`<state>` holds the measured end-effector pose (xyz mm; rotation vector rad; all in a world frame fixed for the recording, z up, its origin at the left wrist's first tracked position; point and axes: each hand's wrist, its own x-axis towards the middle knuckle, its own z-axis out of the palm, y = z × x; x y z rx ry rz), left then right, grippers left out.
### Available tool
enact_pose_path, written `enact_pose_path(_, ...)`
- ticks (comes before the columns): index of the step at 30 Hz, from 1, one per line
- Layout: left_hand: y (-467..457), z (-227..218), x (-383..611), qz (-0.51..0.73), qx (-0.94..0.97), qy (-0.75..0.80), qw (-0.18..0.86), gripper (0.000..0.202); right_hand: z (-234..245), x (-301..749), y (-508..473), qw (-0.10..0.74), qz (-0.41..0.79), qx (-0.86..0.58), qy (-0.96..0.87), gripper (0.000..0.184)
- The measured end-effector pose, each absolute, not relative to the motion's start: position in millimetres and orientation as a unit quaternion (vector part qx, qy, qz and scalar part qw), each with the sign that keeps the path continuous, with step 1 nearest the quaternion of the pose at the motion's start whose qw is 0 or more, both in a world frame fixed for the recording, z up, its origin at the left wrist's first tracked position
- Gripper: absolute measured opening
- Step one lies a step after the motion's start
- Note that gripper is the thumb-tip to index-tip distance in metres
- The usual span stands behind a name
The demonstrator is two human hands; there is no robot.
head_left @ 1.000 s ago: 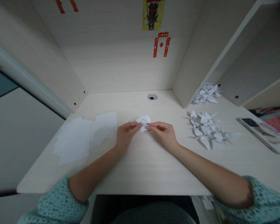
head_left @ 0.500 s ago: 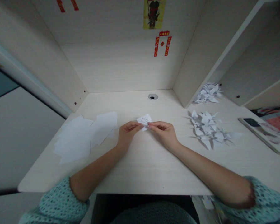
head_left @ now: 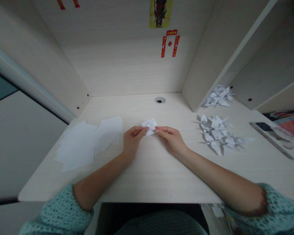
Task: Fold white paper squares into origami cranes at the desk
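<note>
Small paper fold, pinched between two hands

Folded paper (head_left: 149,123): mid-table, directly ahead of the person, between the fingertips. Whether it touches the surface or is lifted slightly, cannot tell. Outline near square, set askew. One corner points away toward the back panel, a little right; a smaller piece shows nearer, below the fingertips. No clear long axis; if any, it appears to run near to far, leaning slightly right. Dark lines across its face, too small to read as crease or ink.

Left hand (head_left: 133,139): thumb and fingers clamped on the paper's left side. Right hand (head_left: 171,140): matching pinch on the right side. Tips close to each other, paper between.

Step, as judged: a fold being shaped or creased with both hands. Next move would seem to call for an even pinch, layers lined up, light pressure along the crease.

Outward: left, loose white sheets (head_left: 78,147) overlap on the table (head_left: 159,179). Right, well apart from the hand, pointed paper pieces (head_left: 216,131) cluster; a second heap (head_left: 219,95) lies beyond. Phone (head_left: 275,137) at far right.
</note>
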<state>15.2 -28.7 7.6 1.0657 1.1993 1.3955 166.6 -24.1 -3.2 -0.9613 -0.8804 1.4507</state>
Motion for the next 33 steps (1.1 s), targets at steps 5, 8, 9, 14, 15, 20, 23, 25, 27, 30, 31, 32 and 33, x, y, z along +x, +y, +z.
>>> enact_pose_path(5, -30.7, 8.9, 15.4, 0.575, 0.445, 0.491, 0.480, 0.020, -1.5, 167.6, -24.3, 0.563, 0.617, -0.397, -0.381, 0.019)
enact_pose_path(8, -31.7, 10.7, 15.5, 0.578, 0.453, 0.492, 0.467, 0.020, -0.4, 168.8, -24.2, 0.555, 0.614, -0.403, -0.390, 0.023)
enact_pose_path(9, -31.8, 11.0, 15.5, 0.578, 0.456, 0.493, 0.463, 0.020, -0.2, 169.2, -24.1, 0.551, 0.616, -0.405, -0.391, 0.024)
enact_pose_path(14, -31.4, 10.3, 15.4, 0.573, 0.449, 0.497, 0.472, 0.022, -0.5, 170.4, -22.9, 0.542, 0.635, -0.402, -0.376, 0.023)
enact_pose_path(15, -31.3, 10.1, 15.5, 0.573, 0.446, 0.496, 0.476, 0.022, -0.5, 170.5, -22.8, 0.543, 0.639, -0.400, -0.370, 0.023)
enact_pose_path(20, -31.1, 10.3, 16.0, 0.570, 0.444, 0.499, 0.479, 0.020, -0.1, 170.4, -22.4, 0.547, 0.643, -0.393, -0.364, 0.023)
enact_pose_path(23, -30.7, 9.9, 15.6, 0.563, 0.452, 0.506, 0.473, 0.022, -0.1, 170.8, -22.3, 0.548, 0.634, -0.402, -0.370, 0.023)
enact_pose_path(25, -30.5, 8.9, 15.1, 0.561, 0.453, 0.506, 0.474, 0.024, 0.1, 171.3, -22.5, 0.549, 0.626, -0.405, -0.377, 0.023)
enact_pose_path(27, -30.3, 7.8, 14.5, 0.559, 0.453, 0.505, 0.477, 0.024, 0.6, 171.6, -22.9, 0.551, 0.615, -0.411, -0.387, 0.023)
enact_pose_path(30, -29.9, 6.6, 13.9, 0.555, 0.454, 0.506, 0.479, 0.025, 1.1, 171.6, -23.5, 0.553, 0.601, -0.420, -0.395, 0.022)
enact_pose_path(31, -29.7, 6.5, 13.8, 0.554, 0.454, 0.507, 0.479, 0.025, 1.1, 171.5, -23.6, 0.554, 0.598, -0.422, -0.397, 0.021)
enact_pose_path(32, -29.6, 6.5, 13.7, 0.553, 0.456, 0.508, 0.478, 0.025, 1.1, 171.4, -23.6, 0.554, 0.597, -0.422, -0.399, 0.021)
enact_pose_path(33, -29.4, 6.6, 13.6, 0.552, 0.457, 0.508, 0.478, 0.025, 0.9, 171.2, -23.7, 0.555, 0.596, -0.421, -0.400, 0.021)
